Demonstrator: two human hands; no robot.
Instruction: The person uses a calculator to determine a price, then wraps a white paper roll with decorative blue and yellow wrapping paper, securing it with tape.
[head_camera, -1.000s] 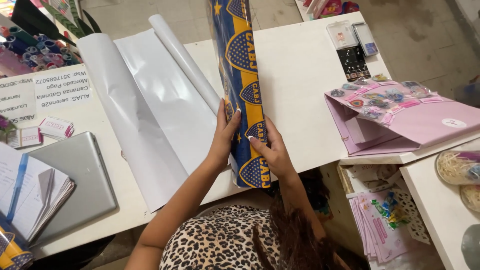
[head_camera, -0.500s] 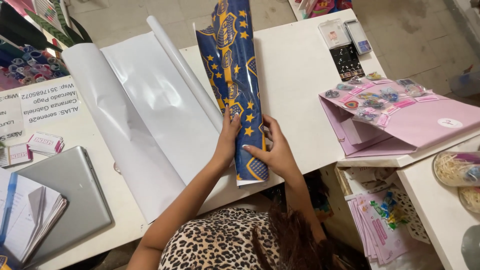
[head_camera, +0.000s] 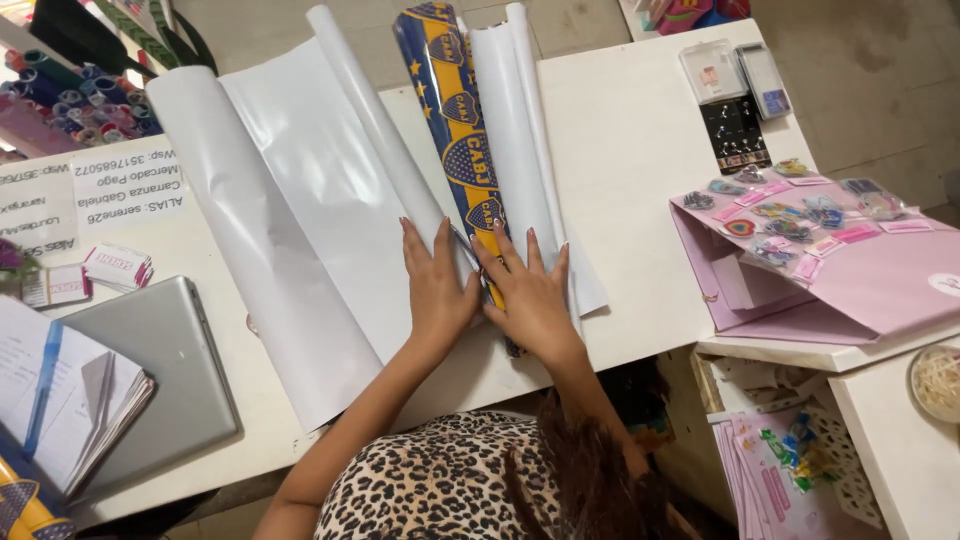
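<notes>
Hands lie flat, side by side, at the near end of a roll of blue and yellow wrapping paper (head_camera: 462, 150) on a white table (head_camera: 640, 150). The left hand (head_camera: 437, 285) presses with fingers spread and palm down, gripping nothing, on the white inner face of the sheet just left of the roll. The right hand (head_camera: 530, 295), also flat and unclenched, rests on the roll's near end and the white curl (head_camera: 520, 130) beside it. The roll runs away from the person toward the table's far edge. To roll well, both palms likely need even pressure and square edges. Farther left lies a wide white sheet (head_camera: 290, 210), then a grey laptop (head_camera: 165, 375). A pink folder (head_camera: 850, 290) sits well to the right.
</notes>
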